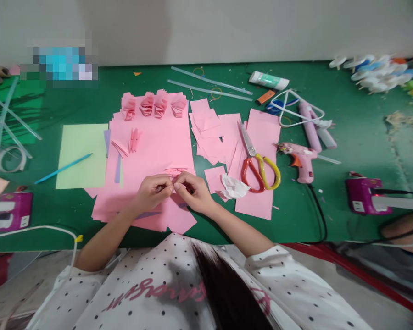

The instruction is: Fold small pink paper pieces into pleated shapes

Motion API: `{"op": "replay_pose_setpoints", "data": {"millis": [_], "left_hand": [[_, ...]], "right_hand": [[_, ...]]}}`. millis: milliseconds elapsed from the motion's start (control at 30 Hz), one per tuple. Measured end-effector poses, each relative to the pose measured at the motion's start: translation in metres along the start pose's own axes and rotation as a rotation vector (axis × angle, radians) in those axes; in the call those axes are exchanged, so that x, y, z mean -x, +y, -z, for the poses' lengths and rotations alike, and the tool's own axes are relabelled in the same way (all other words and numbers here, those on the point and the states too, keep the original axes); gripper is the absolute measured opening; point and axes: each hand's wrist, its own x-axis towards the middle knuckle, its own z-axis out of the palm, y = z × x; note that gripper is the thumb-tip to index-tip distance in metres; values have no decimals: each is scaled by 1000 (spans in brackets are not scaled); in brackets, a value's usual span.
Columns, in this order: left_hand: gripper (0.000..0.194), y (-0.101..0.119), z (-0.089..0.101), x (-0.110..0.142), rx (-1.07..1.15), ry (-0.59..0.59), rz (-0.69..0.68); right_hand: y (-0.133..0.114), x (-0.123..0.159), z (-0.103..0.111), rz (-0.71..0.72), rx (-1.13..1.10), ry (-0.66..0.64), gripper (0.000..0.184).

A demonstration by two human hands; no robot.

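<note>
From where I stand, the person's hands meet over a stack of pink paper sheets (154,144), apparently a handy flat base for fine fingerwork. The left hand (153,191) is drawn narrow, thumb and forefinger pinched together; the right hand (195,192) curls in to meet it, just as narrow. Accordion-pleated pink paper (174,171) shows right at the fingertips, toward twelve o'clock; the fingers hide whether either hand truly grips it. Meeting tip to tip probably suits such slim folds.

From the hands, four fanned pink bundles (160,104) stand in a row between eleven and twelve, likely spaced so they don't crush each other. Two narrow folded pieces (134,140) sit between ten and eleven. Between two and three, scissors (251,150) rest on pink paper, handles toward the person for easy picking up. The pink hot-glue gun (305,167) lies near three, its nozzle pointing inward, within reach.
</note>
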Motion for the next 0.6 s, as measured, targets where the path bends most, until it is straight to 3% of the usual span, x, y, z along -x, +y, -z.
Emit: {"op": "replay_pose_setpoints", "data": {"millis": [200, 367, 600], "left_hand": [[36, 2, 0, -2, -3, 86, 47], [40, 5, 0, 0, -36, 85, 34], [37, 3, -1, 1, -49, 121, 69]], "right_hand": [[3, -1, 0, -85, -26, 70, 39], [5, -2, 2, -104, -58, 69, 43], [3, -2, 6, -37, 34, 68, 44]]}}
